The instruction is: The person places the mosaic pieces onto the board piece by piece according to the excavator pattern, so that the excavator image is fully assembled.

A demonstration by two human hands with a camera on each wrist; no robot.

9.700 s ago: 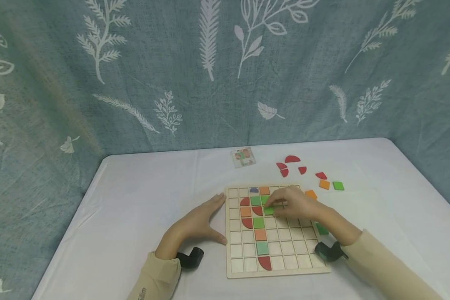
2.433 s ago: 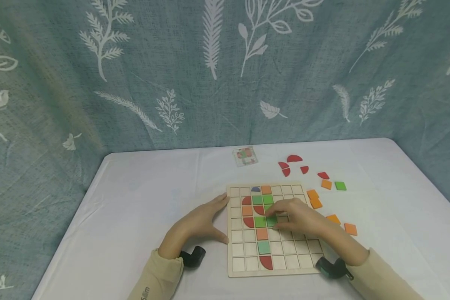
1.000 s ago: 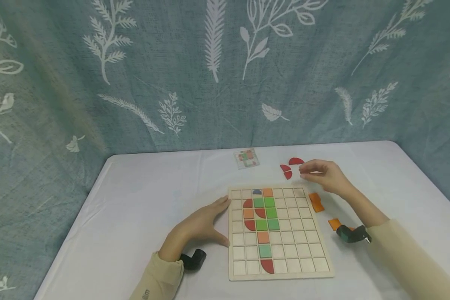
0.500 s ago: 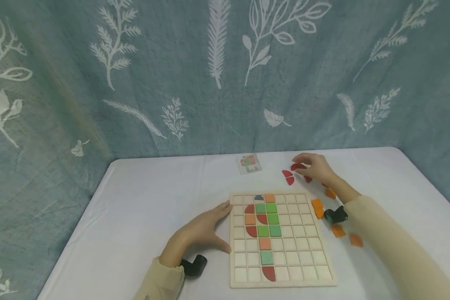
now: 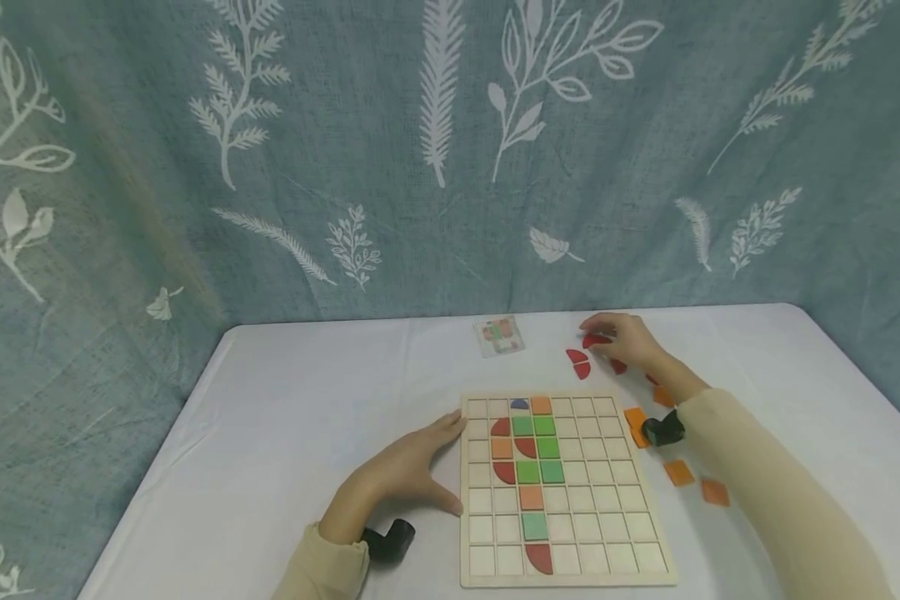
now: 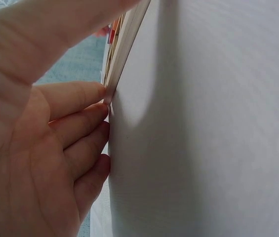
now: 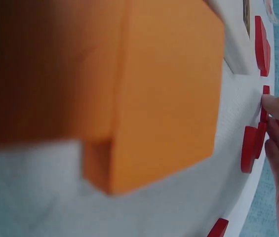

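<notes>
A light wooden grid board (image 5: 600,487) lies on the white table, with red quarter-circle, green, teal and orange square tiles and one blue half-circle tile (image 5: 520,403) set in its left columns. My left hand (image 5: 408,467) rests against the board's left edge, thumb and fingers spread; in the left wrist view its fingertips (image 6: 102,91) touch the board's side. Behind the board, my right hand (image 5: 628,340) pinches a red half-circle tile (image 5: 592,341) between thumb and fingers. In the right wrist view the thumb (image 7: 277,106) partly covers that tile, low at the table.
Red quarter-circle tiles (image 5: 582,370) lie near the right hand. Along the board's right side are orange square tiles (image 5: 678,472), partly under the right wrist camera (image 5: 663,429). A pattern card (image 5: 498,335) lies at the back, before a teal leaf-print curtain (image 5: 390,167).
A green square tile from the table's right side now sits in the board. My right hand has left the board for the red half-circle tile at the back. The left hand has stayed.
</notes>
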